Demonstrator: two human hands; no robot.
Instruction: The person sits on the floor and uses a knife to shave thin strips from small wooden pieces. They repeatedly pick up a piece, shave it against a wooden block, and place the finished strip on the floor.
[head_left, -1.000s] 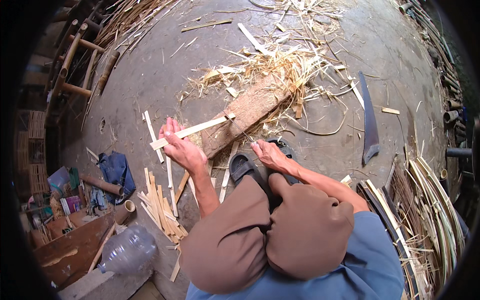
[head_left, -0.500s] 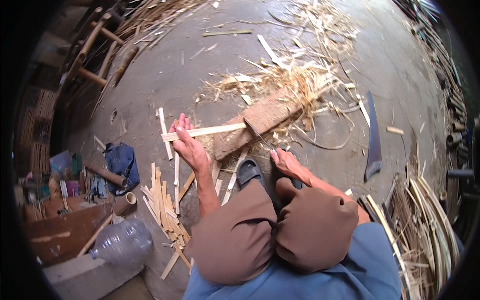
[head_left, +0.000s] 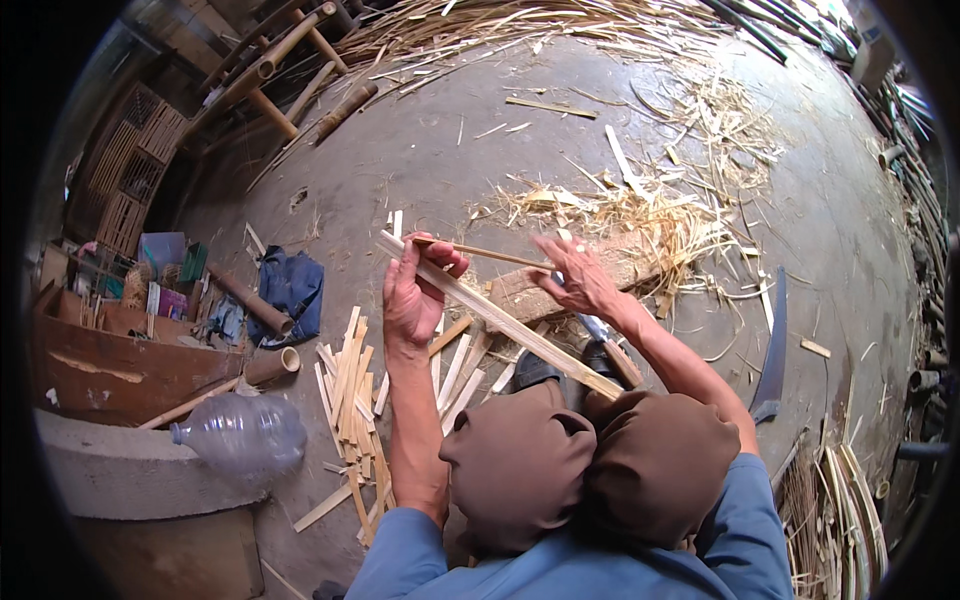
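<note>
My left hand (head_left: 417,291) is raised and shut around a long flat bamboo slat (head_left: 500,317) that slants down toward my knees. The same hand pinches one end of a thin bamboo strip (head_left: 490,254). My right hand (head_left: 577,277) reaches across with fingers spread, touching the far end of that thin strip. Below the hands a wooden chopping block (head_left: 535,290) lies on the concrete floor, ringed by bamboo shavings (head_left: 655,225). My knees in brown trousers (head_left: 590,460) fill the lower middle.
A pile of cut bamboo slats (head_left: 352,400) lies left of my knees. A curved blade (head_left: 774,350) rests on the floor at right. A clear plastic bottle (head_left: 240,432), a blue cloth (head_left: 292,283) and bamboo tubes sit at left; strip bundles (head_left: 835,510) lie at lower right.
My left hand lifted the long slat off the floor pile and turned it to slant toward my knees. My right hand rose from the floor to the thin strip's end.
</note>
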